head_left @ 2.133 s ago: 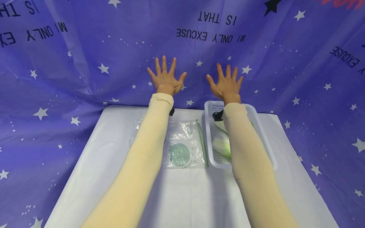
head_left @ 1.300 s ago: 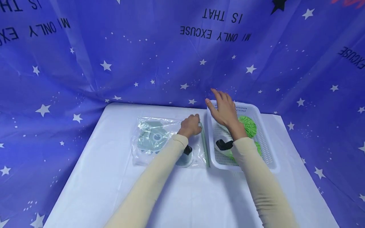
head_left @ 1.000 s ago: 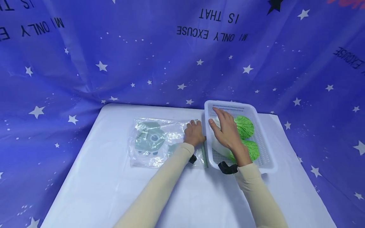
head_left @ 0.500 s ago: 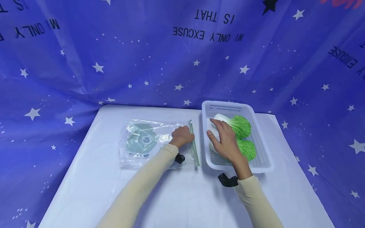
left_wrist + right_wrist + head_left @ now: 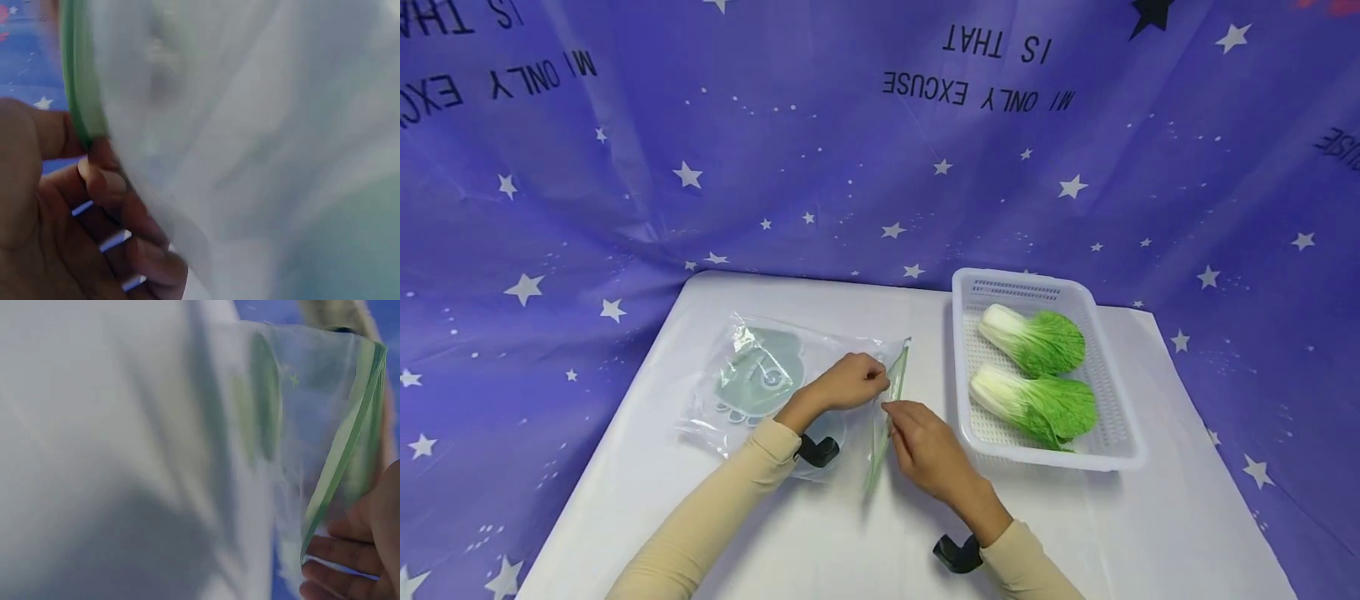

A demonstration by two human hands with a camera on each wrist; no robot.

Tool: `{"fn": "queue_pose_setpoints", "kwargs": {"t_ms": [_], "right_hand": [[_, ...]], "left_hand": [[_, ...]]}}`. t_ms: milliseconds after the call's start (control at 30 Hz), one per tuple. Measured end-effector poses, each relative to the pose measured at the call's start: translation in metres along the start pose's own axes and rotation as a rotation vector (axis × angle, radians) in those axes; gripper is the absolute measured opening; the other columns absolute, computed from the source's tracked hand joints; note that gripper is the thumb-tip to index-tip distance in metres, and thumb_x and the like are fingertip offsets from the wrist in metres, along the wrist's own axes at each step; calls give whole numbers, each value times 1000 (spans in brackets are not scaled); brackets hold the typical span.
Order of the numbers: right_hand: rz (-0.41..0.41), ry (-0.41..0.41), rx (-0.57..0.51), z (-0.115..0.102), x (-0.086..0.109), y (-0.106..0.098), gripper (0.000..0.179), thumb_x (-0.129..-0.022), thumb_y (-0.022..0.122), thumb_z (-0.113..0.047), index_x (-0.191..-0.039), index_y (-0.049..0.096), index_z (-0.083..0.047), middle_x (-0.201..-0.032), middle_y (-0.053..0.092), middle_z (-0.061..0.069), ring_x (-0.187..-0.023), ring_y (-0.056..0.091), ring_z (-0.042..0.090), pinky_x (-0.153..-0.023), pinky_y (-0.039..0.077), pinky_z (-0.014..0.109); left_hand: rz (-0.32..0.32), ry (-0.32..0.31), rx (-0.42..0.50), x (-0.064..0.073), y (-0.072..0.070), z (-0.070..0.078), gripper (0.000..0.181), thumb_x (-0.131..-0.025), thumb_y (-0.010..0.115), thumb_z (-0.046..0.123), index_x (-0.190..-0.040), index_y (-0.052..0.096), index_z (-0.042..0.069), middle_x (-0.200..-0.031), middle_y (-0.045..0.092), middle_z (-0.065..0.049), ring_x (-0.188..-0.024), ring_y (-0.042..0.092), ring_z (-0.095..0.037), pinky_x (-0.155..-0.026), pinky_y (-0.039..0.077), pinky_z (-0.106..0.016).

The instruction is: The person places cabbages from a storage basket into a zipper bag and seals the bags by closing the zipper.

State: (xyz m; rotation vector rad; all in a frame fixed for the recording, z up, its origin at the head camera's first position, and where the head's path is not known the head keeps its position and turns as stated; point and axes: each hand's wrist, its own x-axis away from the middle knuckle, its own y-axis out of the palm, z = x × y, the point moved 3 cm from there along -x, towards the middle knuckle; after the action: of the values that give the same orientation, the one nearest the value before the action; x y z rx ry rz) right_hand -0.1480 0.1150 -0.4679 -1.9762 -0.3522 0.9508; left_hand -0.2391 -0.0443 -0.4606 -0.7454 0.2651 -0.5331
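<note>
A clear zip bag (image 5: pixel 760 367) with a pale green cartoon print has its green zip edge (image 5: pixel 898 371) raised off the table. My left hand (image 5: pixel 850 382) pinches the bag at that edge; in the left wrist view, its thumb and fingers meet at the green strip (image 5: pixel 76 81). From the near side, my right hand (image 5: pixel 931 450) pinches the same edge a little lower down. The right wrist view has that hand's fingers (image 5: pixel 340 553) at the green strip, with the bag blurred beside them. Whether the bag's mouth is parted is hard to tell.
Right of the bag stands a white perforated basket (image 5: pixel 961 367) holding two napa cabbages, the far one (image 5: pixel 1033 340) and the near one (image 5: pixel 1037 407). A white cloth covers the table (image 5: pixel 820 542). Behind hangs a blue star-printed curtain (image 5: pixel 820 167).
My right hand has come down from above the basket to the bag's zip edge. My left hand first reached the bag, then drew it left and lifted that edge.
</note>
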Motion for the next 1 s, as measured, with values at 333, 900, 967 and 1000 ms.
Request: {"fn": "queue_pose_setpoints", "kwargs": {"t_ms": [333, 900, 967, 1000], "right_hand": [[-270, 80, 279, -1, 27, 42, 27, -97, 57, -27, -117, 68, -13, -121, 63, 7, -113, 57, 36, -90, 43, 60], [115, 59, 131, -24, -20, 2, 16, -78, 67, 0, -93, 72, -3, -96, 70, 7, -87, 60, 28, -70, 46, 39], [68, 8, 161, -23, -19, 7, 13, -78, 73, -4, -91, 72, -4, -101, 69, 8, -95, 61, 29, -79, 48, 41], [30, -7, 182, -20, -19, 10, 15, -77, 75, -7, -92, 72, -4, -104, 68, 9, -102, 60, 30, -85, 47, 43]], "left_hand": [[122, -30, 417, 33, -44, 5, 38, -94, 51, 9, -57, 41, 13, -49, 35, 3, -44, 31, -11, -46, 27, -25], [131, -53, 116, 30, -15, 23, 38, -83, 57, 13, -50, 38, 18, -46, 32, 11, -43, 31, -6, -44, 25, -23], [133, -57, 111, 31, -14, 25, 38, -83, 57, 13, -50, 38, 18, -45, 32, 11, -44, 31, -6, -44, 26, -23], [134, -54, 113, 31, -14, 26, 39, -84, 56, 13, -50, 39, 18, -46, 33, 11, -44, 32, -6, -44, 26, -23]]}}
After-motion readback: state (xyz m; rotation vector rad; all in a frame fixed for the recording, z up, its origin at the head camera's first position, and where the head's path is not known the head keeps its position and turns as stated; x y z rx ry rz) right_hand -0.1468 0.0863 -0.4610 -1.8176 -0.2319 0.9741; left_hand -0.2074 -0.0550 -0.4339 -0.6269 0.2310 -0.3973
